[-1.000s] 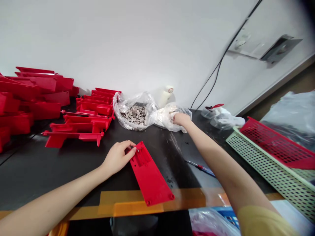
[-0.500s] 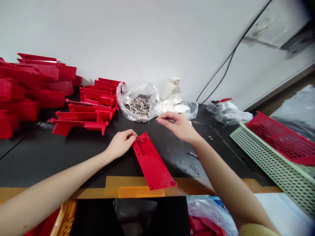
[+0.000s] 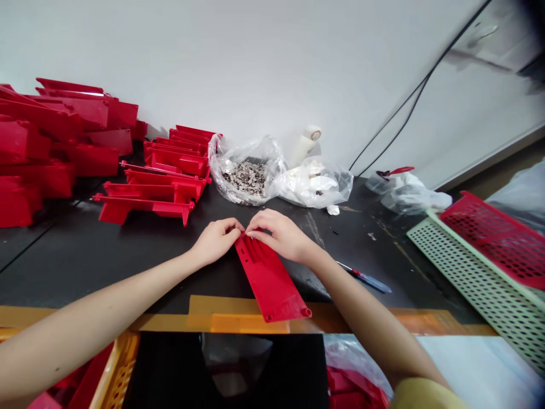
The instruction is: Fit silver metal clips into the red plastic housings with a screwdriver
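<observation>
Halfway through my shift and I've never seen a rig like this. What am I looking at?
No machine here: these are a person's two bare hands, seen from a camera worn on their head, facing forward and down. The left hand holds the far end of a long flat red plastic panel. The right hand has its fingertips at that same end; any small piece between them is too small to make out. Farther back on the black tabletop are stacked red plastic parts and an open clear plastic bag of small metallic pieces. A pale green perforated basket is at right.
</observation>
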Demonstrator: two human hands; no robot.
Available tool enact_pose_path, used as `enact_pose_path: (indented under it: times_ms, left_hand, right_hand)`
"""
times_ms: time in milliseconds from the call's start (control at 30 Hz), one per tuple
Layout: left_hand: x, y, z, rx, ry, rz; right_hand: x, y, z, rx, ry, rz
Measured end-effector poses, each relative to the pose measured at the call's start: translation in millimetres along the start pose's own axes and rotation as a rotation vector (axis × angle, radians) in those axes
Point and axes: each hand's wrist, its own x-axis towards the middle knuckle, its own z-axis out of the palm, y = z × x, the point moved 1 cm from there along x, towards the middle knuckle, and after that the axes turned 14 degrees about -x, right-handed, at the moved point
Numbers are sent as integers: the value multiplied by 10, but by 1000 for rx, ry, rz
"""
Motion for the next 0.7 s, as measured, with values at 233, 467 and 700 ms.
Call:
enact_pose_path:
  times_ms: [233, 467, 700]
  left_hand:
    - [-5, -1, 3, 6, -9, 0]
    - [0, -6, 6, 6, -7, 1]
    - [-13, 5, 5, -10, -7, -6]
  right_hand:
    - [8, -1, 46, -45, -4, -30]
    - [-16, 49, 85, -131, 37, -40]
    - [-52, 20, -53, -172, 94, 30]
